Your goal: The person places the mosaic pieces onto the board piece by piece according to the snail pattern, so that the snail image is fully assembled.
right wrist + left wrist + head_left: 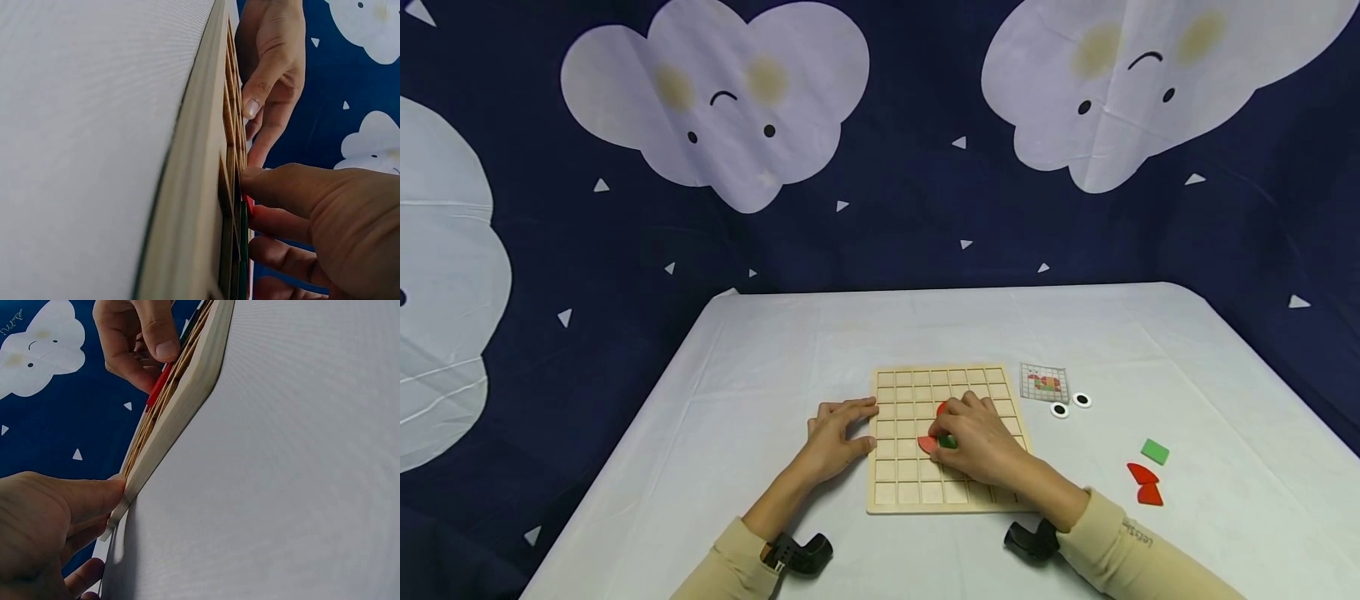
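A square wooden grid board point(906, 498) lies on the table. My left hand point(835, 435) rests at its left edge, thumb and fingertips extended against the rim; the left wrist view shows the thumb point(94, 497) touching the board's side. Over the middle of the grid, my right hand point(981, 437) pinches a red fan-shaped piece point(926, 444) between thumb and index finger, low over the cells. A green piece point(948, 442) shows on the grid under this hand, partly hidden. Another red piece point(942, 408) peeks out beyond the index finger.
Right of the board lie a small printed pattern card point(1043, 383) and two eye discs, one nearer point(1059, 410) and one farther point(1082, 400). Farther right are a green rectangle point(1155, 452) and two red pieces point(1150, 495) touching each other. A dark cloud-print cloth hangs behind the white-covered table point(790, 350).
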A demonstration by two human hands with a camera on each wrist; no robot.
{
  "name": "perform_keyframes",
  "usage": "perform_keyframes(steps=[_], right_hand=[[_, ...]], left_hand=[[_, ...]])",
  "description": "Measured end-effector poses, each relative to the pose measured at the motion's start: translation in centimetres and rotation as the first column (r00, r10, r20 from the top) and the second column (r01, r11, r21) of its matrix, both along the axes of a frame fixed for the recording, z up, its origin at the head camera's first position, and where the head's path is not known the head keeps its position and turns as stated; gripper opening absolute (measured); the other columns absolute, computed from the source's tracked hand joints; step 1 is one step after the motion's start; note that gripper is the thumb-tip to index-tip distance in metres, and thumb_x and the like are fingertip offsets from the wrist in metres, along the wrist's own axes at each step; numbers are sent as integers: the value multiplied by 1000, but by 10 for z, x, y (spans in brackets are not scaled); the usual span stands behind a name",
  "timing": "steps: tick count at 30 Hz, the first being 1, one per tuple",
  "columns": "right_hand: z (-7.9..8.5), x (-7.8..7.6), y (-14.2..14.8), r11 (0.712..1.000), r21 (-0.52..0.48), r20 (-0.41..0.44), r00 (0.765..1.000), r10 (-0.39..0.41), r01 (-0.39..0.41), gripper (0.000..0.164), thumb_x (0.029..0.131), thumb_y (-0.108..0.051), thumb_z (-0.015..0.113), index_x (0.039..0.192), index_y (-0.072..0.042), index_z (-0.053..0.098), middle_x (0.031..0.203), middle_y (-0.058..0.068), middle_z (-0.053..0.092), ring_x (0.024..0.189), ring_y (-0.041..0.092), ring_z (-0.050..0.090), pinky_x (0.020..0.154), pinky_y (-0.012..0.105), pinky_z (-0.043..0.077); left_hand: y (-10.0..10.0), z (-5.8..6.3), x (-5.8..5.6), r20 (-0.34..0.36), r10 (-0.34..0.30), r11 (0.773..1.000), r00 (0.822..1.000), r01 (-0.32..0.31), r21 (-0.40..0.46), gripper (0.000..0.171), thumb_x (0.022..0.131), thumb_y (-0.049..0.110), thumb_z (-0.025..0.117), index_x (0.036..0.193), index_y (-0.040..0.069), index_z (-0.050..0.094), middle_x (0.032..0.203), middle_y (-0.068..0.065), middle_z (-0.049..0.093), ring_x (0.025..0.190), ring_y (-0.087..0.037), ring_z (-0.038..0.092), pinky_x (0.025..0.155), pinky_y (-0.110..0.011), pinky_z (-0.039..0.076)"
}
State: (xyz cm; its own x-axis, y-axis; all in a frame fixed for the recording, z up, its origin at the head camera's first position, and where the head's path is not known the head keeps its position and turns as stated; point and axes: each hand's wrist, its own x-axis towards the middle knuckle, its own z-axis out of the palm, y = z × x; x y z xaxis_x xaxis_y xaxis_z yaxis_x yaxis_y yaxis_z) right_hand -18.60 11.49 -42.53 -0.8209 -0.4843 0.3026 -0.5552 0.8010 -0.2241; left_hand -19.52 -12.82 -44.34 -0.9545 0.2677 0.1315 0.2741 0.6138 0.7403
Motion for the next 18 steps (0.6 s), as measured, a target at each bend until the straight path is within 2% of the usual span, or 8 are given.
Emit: perform_keyframes(steps=[7, 18], right_hand=[[0, 1, 0, 1000, 8, -9, 1000, -13, 13, 21, 70, -36, 79, 85, -23, 72, 91, -5, 62, 87, 16, 47, 77, 37, 35], [2, 3, 5, 999, -28, -11, 1000, -19, 19, 25, 69, -36, 80, 88, -22, 72, 88, -8, 59, 82, 12, 41, 74, 30, 29]], left_hand=[[0, -2, -1, -21, 8, 1000, 1000, -8, -8, 45, 78, 14, 73, 122, 12, 64, 139, 4, 54, 110, -18, 39, 86, -41, 20], [0, -1, -1, -24, 0, 1000, 1000, 0, -11, 45, 79, 14, 73, 123, 12, 63, 139, 5, 53, 110, -17, 39, 85, -40, 20]])
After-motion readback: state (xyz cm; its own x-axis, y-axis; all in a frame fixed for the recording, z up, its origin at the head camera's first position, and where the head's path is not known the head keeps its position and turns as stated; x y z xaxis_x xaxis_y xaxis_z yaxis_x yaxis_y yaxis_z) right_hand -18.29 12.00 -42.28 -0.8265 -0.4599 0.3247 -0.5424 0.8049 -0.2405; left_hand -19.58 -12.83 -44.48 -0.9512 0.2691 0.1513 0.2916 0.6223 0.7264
